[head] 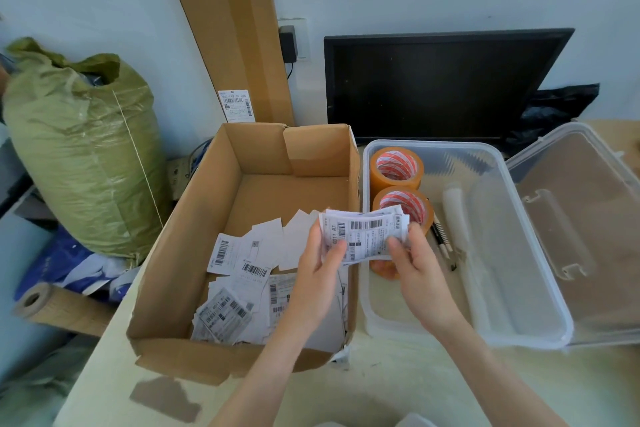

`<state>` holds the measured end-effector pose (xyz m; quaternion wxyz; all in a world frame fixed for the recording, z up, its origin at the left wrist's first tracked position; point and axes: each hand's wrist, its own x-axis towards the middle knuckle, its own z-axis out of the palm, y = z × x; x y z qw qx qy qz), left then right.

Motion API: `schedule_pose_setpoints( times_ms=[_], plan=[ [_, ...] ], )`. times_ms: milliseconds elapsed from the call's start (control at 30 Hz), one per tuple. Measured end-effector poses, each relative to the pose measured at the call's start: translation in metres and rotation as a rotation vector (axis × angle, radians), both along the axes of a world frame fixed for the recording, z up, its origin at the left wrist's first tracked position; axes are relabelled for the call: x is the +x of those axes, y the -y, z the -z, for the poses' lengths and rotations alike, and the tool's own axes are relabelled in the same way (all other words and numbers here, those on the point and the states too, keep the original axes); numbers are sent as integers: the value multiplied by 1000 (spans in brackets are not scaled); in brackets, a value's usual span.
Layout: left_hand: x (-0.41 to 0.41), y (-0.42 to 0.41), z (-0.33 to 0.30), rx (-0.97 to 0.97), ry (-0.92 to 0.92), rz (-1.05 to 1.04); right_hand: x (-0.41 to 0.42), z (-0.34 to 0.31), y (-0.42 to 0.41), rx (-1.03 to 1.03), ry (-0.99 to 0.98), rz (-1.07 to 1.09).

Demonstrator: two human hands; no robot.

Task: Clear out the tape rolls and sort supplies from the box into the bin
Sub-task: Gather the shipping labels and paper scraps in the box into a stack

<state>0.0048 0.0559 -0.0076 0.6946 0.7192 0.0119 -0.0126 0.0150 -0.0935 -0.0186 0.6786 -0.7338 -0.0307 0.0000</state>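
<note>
At your far left a stuffed green woven sack (83,156) stands against the wall, with a cardboard tube (52,305) lying below it; a tall flat carton (235,35) leans on the wall behind the box; the open cardboard box (173,288) sits on the table (433,388) in front of you, and loose shipping labels (242,274) are scattered across its near floor.

Your left hand (320,274) reaches over the box's right wall and grips the left edge of a stack of labels (363,236), thumb on its face; your right hand (414,263) pinches the right edge of the same stack, thumb in front and fingers curled behind; the stack is held above the seam between box and bin.

To the right lies the clear plastic bin (533,315), touching the box; inside it two tan tape rolls (398,180) stand side by side at the far left, with part of a third orange roll (382,267) showing under your right hand; pens (443,243) lie beside them, then a white tube (455,211); the bin's lid (588,218) leans open at the right; a dark monitor (440,83) stands behind.
</note>
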Motion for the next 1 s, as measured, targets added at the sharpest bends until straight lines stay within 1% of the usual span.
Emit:
schedule_pose_setpoints(
  times_ms=[100,200,300,367,433,533,633,833,933,1000],
  plan=[
    [-3,4,0,-35,-9,-30,2,1,3,-80,46,-39],
    [-4,4,4,-24,-13,-85,4,3,10,-229,90,-92],
    [-6,2,6,-6,25,-87,5,0,18,-358,95,-121],
    [-8,3,7,-29,75,-87,4,-4,22,-380,96,-124],
    [-9,3,7,-54,121,-90,2,-11,21,-330,77,-136],
    [-7,3,7,-67,104,-71,-1,-14,17,-276,53,-164],
    [-9,6,6,-105,111,-64,-2,-15,12,-222,45,-149],
    [-7,12,-2,-140,123,-68,-4,-22,4,19,-47,-101],
    [-6,13,-3,-145,119,-57,-4,-31,-3,217,-107,16],
    [-7,14,-2,-173,107,-59,-1,-31,-6,190,-109,113]
  ],
)
